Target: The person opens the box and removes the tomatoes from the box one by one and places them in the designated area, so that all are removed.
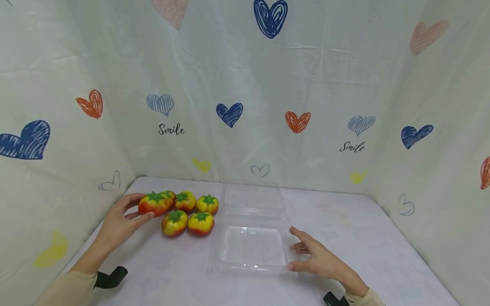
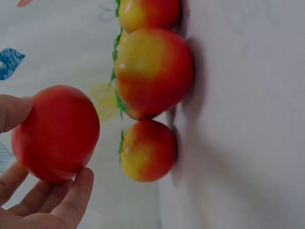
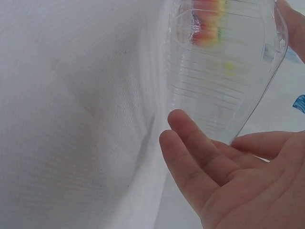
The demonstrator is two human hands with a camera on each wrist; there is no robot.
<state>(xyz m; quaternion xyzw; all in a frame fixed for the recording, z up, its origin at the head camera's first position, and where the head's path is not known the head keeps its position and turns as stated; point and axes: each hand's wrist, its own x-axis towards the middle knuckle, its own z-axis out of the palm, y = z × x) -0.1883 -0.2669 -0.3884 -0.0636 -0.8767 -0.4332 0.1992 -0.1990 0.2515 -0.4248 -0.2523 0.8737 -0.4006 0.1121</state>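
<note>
My left hand (image 1: 120,223) holds a red-and-yellow tomato (image 1: 153,204) with a green leafy top, between thumb and fingers. In the left wrist view this tomato (image 2: 56,133) is raised off the table, its red underside showing. Several similar tomatoes (image 1: 175,224) sit grouped on the table just right of that hand; one behind the held tomato is partly hidden. A clear plastic clamshell box (image 1: 252,246) lies with its lid (image 1: 252,199) folded back. Beside the box's right edge, my right hand (image 1: 319,257) has loosely extended fingers, thumb and fingertips at the rim; firm contact is hard to tell.
A white cloth (image 1: 367,250) covers the table. Pale curtains (image 1: 325,85) printed with hearts and "Smile" enclose its back and sides. Black straps (image 1: 111,278) are on both wrists, near the beige sleeves.
</note>
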